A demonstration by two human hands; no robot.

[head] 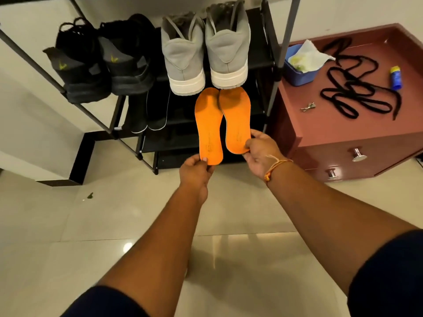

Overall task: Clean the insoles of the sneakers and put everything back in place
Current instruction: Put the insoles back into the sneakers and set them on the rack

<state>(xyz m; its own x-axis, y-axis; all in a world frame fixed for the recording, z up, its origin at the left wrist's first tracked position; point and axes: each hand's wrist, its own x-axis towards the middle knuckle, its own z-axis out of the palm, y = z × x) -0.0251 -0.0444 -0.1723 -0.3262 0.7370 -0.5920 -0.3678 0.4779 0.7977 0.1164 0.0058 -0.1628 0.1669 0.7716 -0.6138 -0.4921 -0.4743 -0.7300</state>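
Orange insoles (pixel 208 124) | grey sneakers (pixel 183 53) on rack (pixel 261 56) behind | black laces (pixel 350 86) on cabinet (pixel 343 126)

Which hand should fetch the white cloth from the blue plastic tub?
Right, probably. The right hand is nearer the blue plastic tub holding the white cloth on the maroon cabinet; the left hand would cross over. Each pinches an orange insole, so free it first.

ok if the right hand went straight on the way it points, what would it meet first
Probably the rack, just below the grey sneaker: the right hand pinches an insole whose tip sits near that heel. Depth is unclear.
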